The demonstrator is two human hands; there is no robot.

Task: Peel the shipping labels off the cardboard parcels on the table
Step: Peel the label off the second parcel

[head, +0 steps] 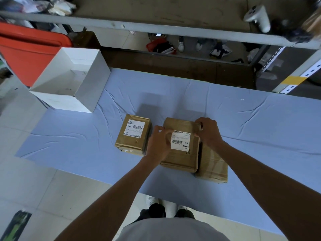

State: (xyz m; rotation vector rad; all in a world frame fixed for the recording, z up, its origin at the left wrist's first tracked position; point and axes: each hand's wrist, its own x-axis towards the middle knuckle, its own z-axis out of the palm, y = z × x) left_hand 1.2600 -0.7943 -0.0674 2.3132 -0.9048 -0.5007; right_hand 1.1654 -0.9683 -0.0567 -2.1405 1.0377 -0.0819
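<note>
Three brown cardboard parcels lie on the blue cloth. The middle parcel (pixel 180 157) carries a white shipping label (pixel 180 140). My left hand (pixel 159 143) pinches that label's upper left corner. My right hand (pixel 207 132) grips the parcel's far right corner. To the left sits a smaller parcel (pixel 132 136) with its own white label (pixel 134 128) stuck flat on top. A third parcel (pixel 212 164) lies partly under the middle one at the right, and no label shows on it.
An open white box (pixel 69 80) stands at the table's (pixel 260 119) far left corner, with a red bin (pixel 26 49) behind it. A metal shelf frame (pixel 156 28) runs along the far side, holding a white controller (pixel 258 15). Tiled floor lies at the left.
</note>
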